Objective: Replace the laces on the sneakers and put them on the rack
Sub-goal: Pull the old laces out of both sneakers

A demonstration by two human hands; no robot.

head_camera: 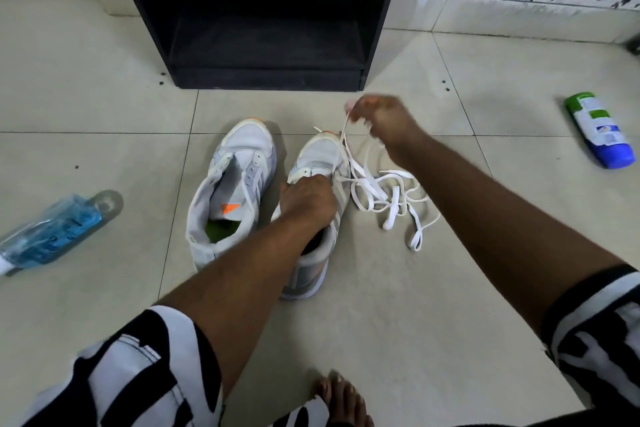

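Tiled floor (398, 305); left hand (306, 199) grips right sneaker (320, 163); right hand (382, 118) pinches white lace (381, 198) above toe.

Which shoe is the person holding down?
The right-hand sneaker, beside the loose white laces. The left hand grips its top, while the other sneaker stands untouched, nearer the blue bottle.

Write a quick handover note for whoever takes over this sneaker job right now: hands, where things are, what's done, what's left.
Left hand grips the right-hand sneaker at its eyelets, steadying it.
Right hand pinches a white lace, pulled up from that sneaker.
More loose lace lies tangled on the floor beside it.
Left-hand sneaker stands unlaced, tongue open.
Rack stands just behind, holding neither sneaker.
Done: lacing under way on one shoe at most.
Left: lace both, then rack them.
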